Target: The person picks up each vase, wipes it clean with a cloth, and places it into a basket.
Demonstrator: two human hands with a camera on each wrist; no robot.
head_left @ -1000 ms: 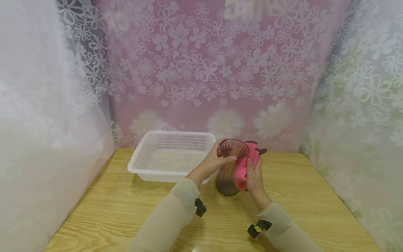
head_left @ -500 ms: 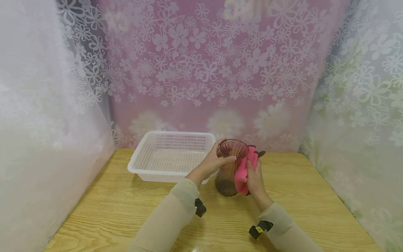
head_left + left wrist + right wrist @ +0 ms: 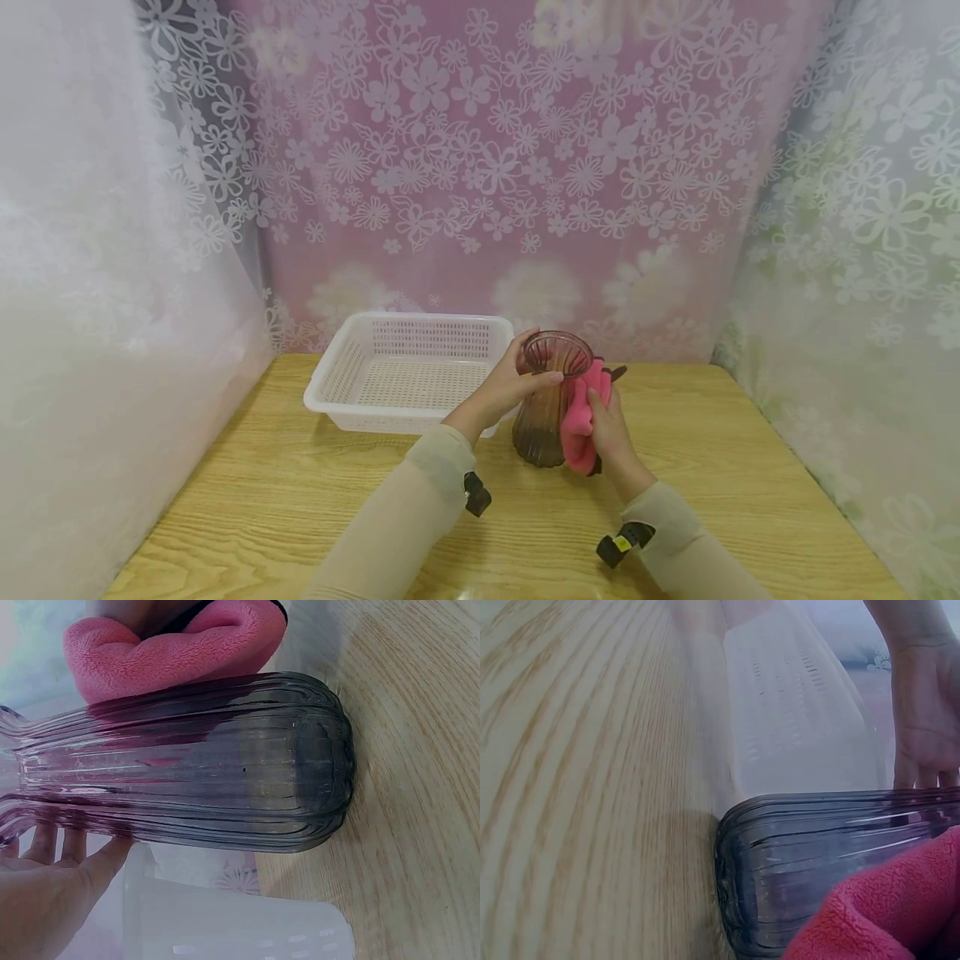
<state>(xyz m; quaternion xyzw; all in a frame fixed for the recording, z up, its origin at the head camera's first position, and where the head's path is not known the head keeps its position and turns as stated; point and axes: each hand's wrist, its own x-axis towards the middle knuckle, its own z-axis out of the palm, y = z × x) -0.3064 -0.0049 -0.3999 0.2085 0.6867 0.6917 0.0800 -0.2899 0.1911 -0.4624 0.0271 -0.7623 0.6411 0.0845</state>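
Observation:
A ribbed, tinted glass vase (image 3: 542,425) stands upright on the wooden table, purple toward its flared rim and greyer at the base. My left hand (image 3: 504,385) grips it just below the rim, thumb in front and fingers behind. In my right hand (image 3: 613,429) is a bunched pink cloth (image 3: 577,429) with dark edging, lying against the vase's right side. The left wrist view shows the fluffy cloth (image 3: 176,652) along the glass wall (image 3: 225,765). Most of the right hand's fingers are hidden by the cloth.
A white perforated plastic basket (image 3: 411,410) sits to the left, close behind my left hand. The wooden table (image 3: 300,517) extends in front and to the right. Flowered curtains (image 3: 480,167) hang at the back and both sides.
My right hand and the pink cloth have slid down along the vase's right side, toward its base. The left hand and the vase have stayed in place.

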